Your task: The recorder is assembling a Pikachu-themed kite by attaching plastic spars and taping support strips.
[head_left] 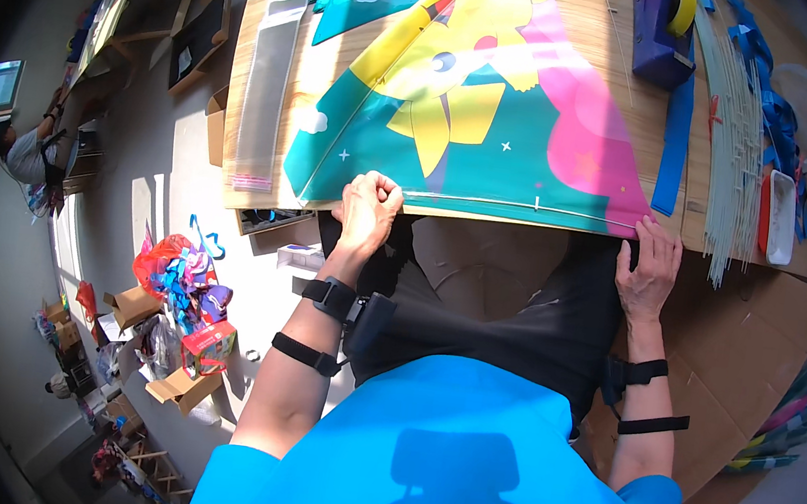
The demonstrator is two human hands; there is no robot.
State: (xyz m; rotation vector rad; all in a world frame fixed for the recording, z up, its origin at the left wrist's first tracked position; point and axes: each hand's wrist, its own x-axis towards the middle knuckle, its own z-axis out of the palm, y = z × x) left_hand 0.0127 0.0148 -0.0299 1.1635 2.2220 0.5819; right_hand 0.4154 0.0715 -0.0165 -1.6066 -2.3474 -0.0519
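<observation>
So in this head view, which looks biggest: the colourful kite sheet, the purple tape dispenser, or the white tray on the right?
1. Kite sheet, by far the largest.
2. Purple tape dispenser.
3. White tray, though close to the dispenser; the lens bends things near the rim, so these two are uncertain.

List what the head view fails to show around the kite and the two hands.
- Left hand: a closed fist at the kite edge; whatever it grips is hidden inside.
- Right hand: lies flat, covering the kite corner and the rod end.
- Kite top: cut off by the upper edge.
- Tape dispenser: partly cut off at the top.
- Floor clutter: too small to identify.
</observation>
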